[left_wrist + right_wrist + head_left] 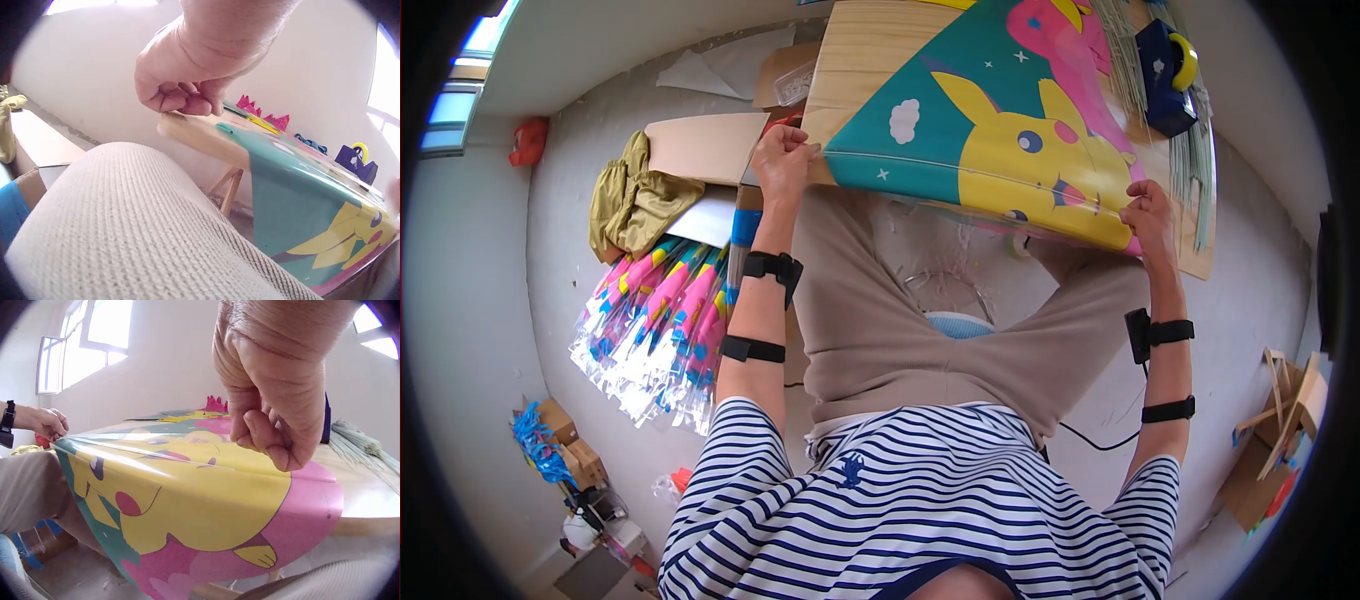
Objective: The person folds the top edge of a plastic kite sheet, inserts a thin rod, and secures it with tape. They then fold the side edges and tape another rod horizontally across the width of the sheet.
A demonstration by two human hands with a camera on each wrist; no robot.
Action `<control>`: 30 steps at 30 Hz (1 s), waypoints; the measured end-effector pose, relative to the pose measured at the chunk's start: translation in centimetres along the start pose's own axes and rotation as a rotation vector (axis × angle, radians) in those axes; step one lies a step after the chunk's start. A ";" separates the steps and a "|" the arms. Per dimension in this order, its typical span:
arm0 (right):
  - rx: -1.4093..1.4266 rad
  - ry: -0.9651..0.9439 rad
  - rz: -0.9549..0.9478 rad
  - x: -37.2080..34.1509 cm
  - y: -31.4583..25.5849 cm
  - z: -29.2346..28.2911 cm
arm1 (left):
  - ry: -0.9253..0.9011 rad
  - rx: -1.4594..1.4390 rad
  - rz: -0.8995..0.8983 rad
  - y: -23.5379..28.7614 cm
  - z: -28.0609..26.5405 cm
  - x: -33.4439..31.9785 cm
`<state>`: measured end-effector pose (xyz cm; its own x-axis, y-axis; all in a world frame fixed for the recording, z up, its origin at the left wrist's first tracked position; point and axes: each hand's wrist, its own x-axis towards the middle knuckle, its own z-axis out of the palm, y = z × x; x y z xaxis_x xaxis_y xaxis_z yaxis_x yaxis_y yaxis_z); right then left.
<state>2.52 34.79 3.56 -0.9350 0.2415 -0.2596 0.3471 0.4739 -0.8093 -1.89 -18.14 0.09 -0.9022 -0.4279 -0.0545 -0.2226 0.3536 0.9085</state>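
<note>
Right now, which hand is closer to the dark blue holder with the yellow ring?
The right hand, by the yellow character's face; the left hand is farther off, at the sheet's green corner.

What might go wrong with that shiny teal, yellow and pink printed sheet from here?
The shiny printed sheet droops over the edge of the pale wooden table, so it might slide down if the left hand or right hand lets go. Pulling unevenly could skew the ridge running between them. Shifting it sideways might disturb the thin pale-green sticks beside it.
</note>
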 end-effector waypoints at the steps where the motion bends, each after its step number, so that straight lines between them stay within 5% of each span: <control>1: -0.005 0.002 0.004 0.0 0.0 0.0 | 0.019 0.016 0.010 -0.4 0.1 0.2; 30: -0.160 0.061 -0.037 0.0 0.0 1.1 | 0.052 0.240 0.116 0.1 0.5 -0.6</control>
<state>2.43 33.88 2.96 -0.9431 0.2696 -0.1948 0.3238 0.6108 -0.7225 -1.54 -17.38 0.05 -0.9078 -0.4134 0.0712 -0.2061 0.5873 0.7827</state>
